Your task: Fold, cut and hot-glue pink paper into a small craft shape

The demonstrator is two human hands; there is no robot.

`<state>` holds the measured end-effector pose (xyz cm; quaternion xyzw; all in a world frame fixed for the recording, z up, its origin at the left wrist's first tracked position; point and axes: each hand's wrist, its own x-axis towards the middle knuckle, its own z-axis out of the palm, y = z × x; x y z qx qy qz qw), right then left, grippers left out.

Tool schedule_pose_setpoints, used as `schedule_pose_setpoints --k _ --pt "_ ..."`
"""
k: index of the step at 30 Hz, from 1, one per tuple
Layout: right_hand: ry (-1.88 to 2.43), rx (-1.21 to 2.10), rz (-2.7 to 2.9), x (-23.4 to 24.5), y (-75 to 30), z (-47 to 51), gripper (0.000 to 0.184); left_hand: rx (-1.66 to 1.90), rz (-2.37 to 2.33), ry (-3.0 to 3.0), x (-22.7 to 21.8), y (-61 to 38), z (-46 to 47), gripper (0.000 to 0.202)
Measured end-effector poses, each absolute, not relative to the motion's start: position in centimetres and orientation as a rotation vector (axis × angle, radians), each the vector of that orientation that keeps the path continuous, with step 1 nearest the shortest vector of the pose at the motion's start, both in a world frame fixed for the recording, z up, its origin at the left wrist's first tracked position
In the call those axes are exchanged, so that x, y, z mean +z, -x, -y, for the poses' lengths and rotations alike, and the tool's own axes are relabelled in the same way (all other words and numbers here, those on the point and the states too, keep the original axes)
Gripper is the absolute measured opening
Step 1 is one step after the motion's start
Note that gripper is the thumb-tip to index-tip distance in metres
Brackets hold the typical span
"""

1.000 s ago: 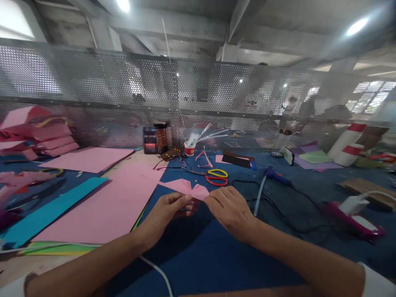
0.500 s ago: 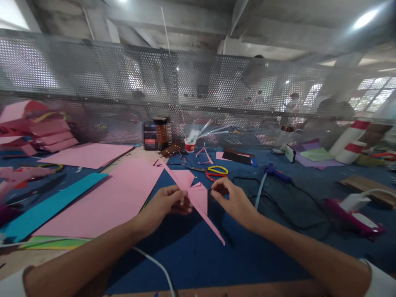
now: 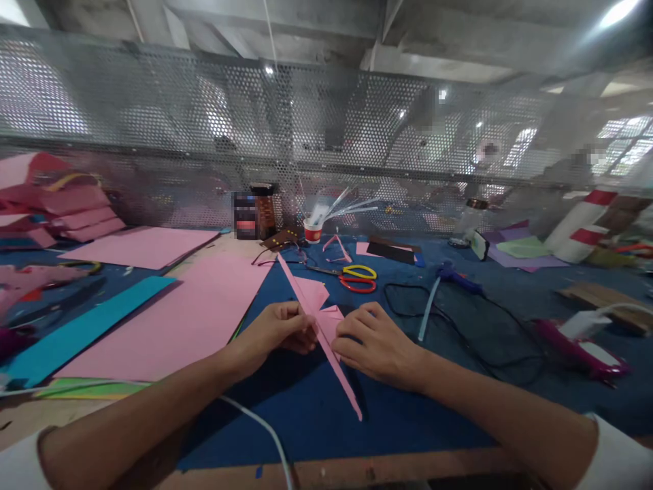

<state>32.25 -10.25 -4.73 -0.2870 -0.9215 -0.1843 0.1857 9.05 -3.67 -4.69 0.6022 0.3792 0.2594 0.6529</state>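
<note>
A folded pink paper piece [image 3: 317,292], made of a long narrow strip with wing-like flaps, slants over the blue table surface. My left hand [image 3: 288,330] pinches the strip near its middle, thumb on top. On the other side, my right hand [image 3: 377,347] has its fingers curled on the right flap, covering much of it. Scissors [image 3: 339,273] with yellow and red handles lie just beyond the piece. Left of my left hand is a large pink paper sheet [image 3: 204,306].
A teal strip [image 3: 96,333] lies at left. A paper cup [image 3: 313,233] with clear sticks and glasses [image 3: 286,255] stand or lie behind. To the right are a blue glue gun [image 3: 459,278], its black cable and a purple power strip [image 3: 581,350]. Perforated metal panels rise behind.
My right hand has moved left and closed onto the right flap, which it was apart from before. The strip has turned a little steeper in my left hand.
</note>
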Motion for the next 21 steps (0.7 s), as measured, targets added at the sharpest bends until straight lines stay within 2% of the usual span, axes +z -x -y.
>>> schedule_pose_setpoints --k 6,11,13,16,21 --pt "0.815 -0.553 2.701 -5.6 -32.1 10.1 0.011 0.502 -0.996 -1.63 -5.5 -9.0 3.1 0.033" --pt "0.817 -0.523 2.731 -5.9 -31.9 10.1 0.013 0.619 -1.139 -2.186 -5.4 -8.7 3.5 0.018" --pt "0.806 -0.513 2.737 -5.9 -31.9 10.1 0.014 0.727 -1.032 -2.37 -5.2 -8.8 4.0 0.004" --pt "0.812 -0.481 2.759 -6.0 -32.0 10.1 0.015 0.673 -0.763 -2.488 -5.4 -9.0 4.6 0.015" --pt "0.866 -0.31 2.805 -5.6 -32.4 10.5 0.017 0.537 -0.663 -2.619 -6.2 -9.0 4.9 0.015"
